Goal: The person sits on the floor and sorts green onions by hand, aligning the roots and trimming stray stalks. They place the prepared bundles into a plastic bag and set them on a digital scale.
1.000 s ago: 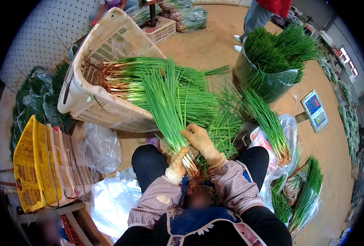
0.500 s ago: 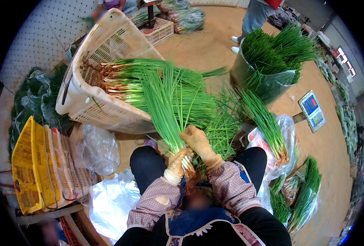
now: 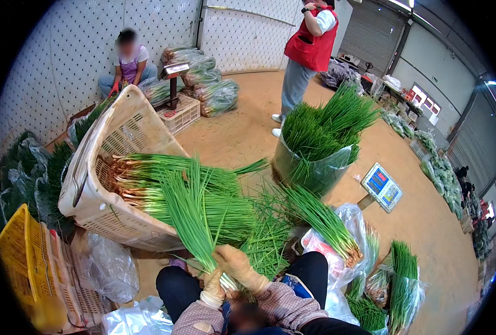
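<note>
Both my gloved hands grip the root end of a bunch of green chives (image 3: 189, 223) held over my lap. My left hand (image 3: 213, 286) clasps the stems from the left. My right hand (image 3: 240, 269) wraps over them from the right. The leaves fan up and away toward a tipped white plastic basket (image 3: 111, 167) filled with more chives, roots pointing left. Loose chives (image 3: 267, 237) lie on the floor past my knees.
A clear bag of upright chives (image 3: 318, 145) stands ahead on the right, a scale (image 3: 382, 187) beside it. Bagged bunches (image 3: 401, 282) lie at right. A yellow crate (image 3: 22, 268) is at left. One person sits at the far wall, another stands in red.
The view has tilted up, so the far wall and two people now show. My hands still hold the same bunch, now lower in the picture.
</note>
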`<state>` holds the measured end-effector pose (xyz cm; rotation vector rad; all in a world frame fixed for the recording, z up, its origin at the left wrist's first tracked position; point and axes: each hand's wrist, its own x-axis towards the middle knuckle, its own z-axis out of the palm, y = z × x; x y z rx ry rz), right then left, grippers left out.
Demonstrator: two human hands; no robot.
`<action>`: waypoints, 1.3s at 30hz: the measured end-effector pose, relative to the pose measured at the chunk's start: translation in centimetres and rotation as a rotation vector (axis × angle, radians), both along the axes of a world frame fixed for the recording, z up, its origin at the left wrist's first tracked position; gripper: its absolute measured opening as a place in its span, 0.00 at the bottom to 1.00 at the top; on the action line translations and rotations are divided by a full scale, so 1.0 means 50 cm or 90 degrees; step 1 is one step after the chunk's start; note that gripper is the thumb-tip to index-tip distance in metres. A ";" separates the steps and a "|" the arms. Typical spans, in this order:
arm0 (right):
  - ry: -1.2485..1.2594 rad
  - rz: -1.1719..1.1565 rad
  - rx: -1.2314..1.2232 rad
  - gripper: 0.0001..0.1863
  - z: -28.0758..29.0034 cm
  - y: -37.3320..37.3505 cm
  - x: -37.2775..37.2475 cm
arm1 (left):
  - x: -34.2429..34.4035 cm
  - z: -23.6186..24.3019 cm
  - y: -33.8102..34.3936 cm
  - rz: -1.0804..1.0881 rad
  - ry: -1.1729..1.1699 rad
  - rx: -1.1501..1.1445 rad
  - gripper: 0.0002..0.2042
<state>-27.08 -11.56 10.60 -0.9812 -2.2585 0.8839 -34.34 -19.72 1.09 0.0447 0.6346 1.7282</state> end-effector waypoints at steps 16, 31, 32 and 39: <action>0.356 0.008 -0.607 0.07 -0.013 -0.024 0.039 | -0.005 0.059 -0.015 -0.025 0.063 0.033 0.16; 0.577 -0.002 -0.666 0.11 0.084 0.009 0.049 | -0.018 0.102 -0.003 -0.087 0.018 -0.080 0.20; 0.593 -0.007 -0.633 0.11 0.097 0.014 0.053 | -0.021 0.092 0.000 -0.090 0.007 -0.067 0.20; 0.518 -0.075 -0.299 0.13 0.141 0.033 0.170 | -0.026 0.079 -0.007 -0.093 -0.014 -0.008 0.24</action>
